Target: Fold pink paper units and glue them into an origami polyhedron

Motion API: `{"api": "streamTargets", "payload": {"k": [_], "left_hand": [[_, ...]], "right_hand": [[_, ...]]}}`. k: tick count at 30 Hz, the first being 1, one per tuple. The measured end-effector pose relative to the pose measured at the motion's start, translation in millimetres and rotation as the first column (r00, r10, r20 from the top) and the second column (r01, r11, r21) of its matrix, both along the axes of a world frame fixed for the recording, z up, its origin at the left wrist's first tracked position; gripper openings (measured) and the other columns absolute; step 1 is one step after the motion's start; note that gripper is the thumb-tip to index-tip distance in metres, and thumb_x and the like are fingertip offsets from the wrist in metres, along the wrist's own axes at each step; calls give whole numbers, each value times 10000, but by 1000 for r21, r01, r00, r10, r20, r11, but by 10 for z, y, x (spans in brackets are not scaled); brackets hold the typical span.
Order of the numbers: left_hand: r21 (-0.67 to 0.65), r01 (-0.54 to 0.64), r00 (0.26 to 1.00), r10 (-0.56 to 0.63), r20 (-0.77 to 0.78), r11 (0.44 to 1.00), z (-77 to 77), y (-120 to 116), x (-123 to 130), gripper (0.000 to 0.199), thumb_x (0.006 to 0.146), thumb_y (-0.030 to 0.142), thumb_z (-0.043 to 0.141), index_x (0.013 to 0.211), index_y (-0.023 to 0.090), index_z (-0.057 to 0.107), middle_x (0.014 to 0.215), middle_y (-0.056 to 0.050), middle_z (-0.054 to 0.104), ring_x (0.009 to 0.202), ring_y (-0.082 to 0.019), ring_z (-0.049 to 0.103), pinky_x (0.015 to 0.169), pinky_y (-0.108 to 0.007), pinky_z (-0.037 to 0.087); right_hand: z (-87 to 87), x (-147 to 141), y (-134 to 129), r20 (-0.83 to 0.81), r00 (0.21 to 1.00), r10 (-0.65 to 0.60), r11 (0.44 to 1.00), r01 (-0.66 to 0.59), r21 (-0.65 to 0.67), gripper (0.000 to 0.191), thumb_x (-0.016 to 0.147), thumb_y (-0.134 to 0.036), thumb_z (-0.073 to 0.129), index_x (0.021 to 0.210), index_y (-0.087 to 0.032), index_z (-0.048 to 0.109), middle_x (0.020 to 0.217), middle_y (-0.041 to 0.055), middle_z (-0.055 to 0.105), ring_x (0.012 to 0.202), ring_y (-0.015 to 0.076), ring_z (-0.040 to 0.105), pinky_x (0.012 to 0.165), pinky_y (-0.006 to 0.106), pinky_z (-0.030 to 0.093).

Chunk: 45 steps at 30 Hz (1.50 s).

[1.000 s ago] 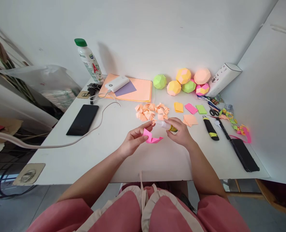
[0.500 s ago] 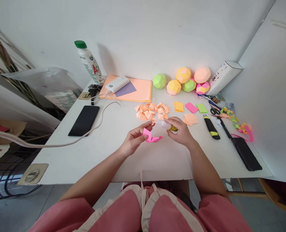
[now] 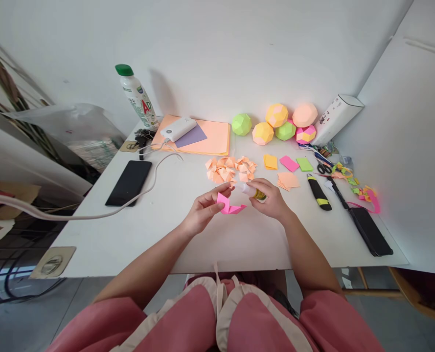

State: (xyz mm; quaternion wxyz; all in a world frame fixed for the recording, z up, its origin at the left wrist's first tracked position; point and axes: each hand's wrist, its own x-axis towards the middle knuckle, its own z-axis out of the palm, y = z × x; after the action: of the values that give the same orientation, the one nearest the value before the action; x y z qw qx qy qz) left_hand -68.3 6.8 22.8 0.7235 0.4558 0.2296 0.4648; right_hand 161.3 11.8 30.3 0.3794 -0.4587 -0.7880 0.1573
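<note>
My left hand (image 3: 202,211) pinches a folded pink paper piece (image 3: 229,205) between thumb and fingers. A small peach paper bit (image 3: 233,184) shows at its upper fingertips; whether it is held there I cannot tell. In my right hand (image 3: 270,198) is a small glue bottle (image 3: 258,194) with a white top and yellow label, tipped sideways. Its nozzle points left, close to my left fingertips. Just beyond both hands lies a pile of folded peach paper pieces (image 3: 222,171).
Faceted paper balls (image 3: 263,133) line the wall. Paper stacks (image 3: 270,162), a utility knife (image 3: 319,193), scissors (image 3: 324,168) and a black case (image 3: 370,230) lie rightward. Leftward are a phone (image 3: 128,183), a cabled power bank (image 3: 178,128), peach sheets (image 3: 217,137) and a bottle (image 3: 138,98).
The view has shifted slightly. Both hands keep their holds on the pink paper piece and the glue bottle, in nearly the same positions.
</note>
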Motion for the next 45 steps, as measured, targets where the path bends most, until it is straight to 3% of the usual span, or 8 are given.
{"api": "streamTargets", "payload": {"k": [21,29,45], "left_hand": [[12,-1,1000,1,-1,1000,9,-6,8,97,761,260,678,686,199,681,1406,-11,469,1338,-298,355,1146,-489,193],[23,-4,1000,4,-25,1000,13,-7,4,112,756,274,684,671,202,679,1419,-7,451,1325,-307,374,1139,-484,204],[23,-20,1000,20,7,1000,-8,2,1,81,768,235,670,710,182,689,1396,-46,480,1333,-311,358,1136,-505,197]], "right_hand": [[8,-42,-35,52,997,-60,998,58,32,443,744,-142,568,1162,-288,569,1083,66,613,1009,226,603,864,401,528],[19,-50,-39,56,998,-24,998,22,50,445,742,-135,555,1161,-280,575,1089,75,613,1005,225,605,856,398,537],[6,-24,-28,85,992,-97,993,90,81,435,739,-129,549,1150,-268,577,1066,66,616,1016,222,600,869,387,524]]}}
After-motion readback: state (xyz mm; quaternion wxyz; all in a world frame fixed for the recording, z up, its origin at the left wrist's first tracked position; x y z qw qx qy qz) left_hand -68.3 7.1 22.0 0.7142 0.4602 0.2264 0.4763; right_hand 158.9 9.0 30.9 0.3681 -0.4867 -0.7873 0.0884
